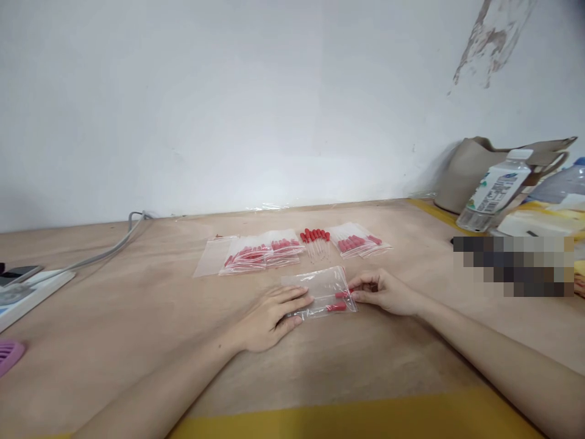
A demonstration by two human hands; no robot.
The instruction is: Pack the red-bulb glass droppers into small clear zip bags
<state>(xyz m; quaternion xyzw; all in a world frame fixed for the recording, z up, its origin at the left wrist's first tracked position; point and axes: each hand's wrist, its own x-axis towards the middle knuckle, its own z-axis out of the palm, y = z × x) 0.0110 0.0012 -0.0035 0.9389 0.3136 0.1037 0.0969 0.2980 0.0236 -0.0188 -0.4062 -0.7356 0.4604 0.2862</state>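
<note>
A clear zip bag (320, 282) lies flat on the table in front of me, its mouth to the right. My left hand (276, 314) rests on the bag's left end, fingers stretched out and pressing it down. Inside the bag is a glass dropper with a red rubber bulb (337, 306). Above it a second dropper (342, 295) points left into the bag, and my right hand (381, 292) pinches its bulb end at the bag's mouth. The fingertips partly cover that bulb. Behind the bag, several loose red-bulbed droppers (315, 235) lie fanned out.
Left of the loose droppers are bags filled with droppers (249, 256) and a flat bag (212, 256); more filled bags (354, 242) lie right. A plastic bottle (493, 192) and beige bag (461, 171) stand far right. A grey cable (107, 251) and phone (21, 274) are left.
</note>
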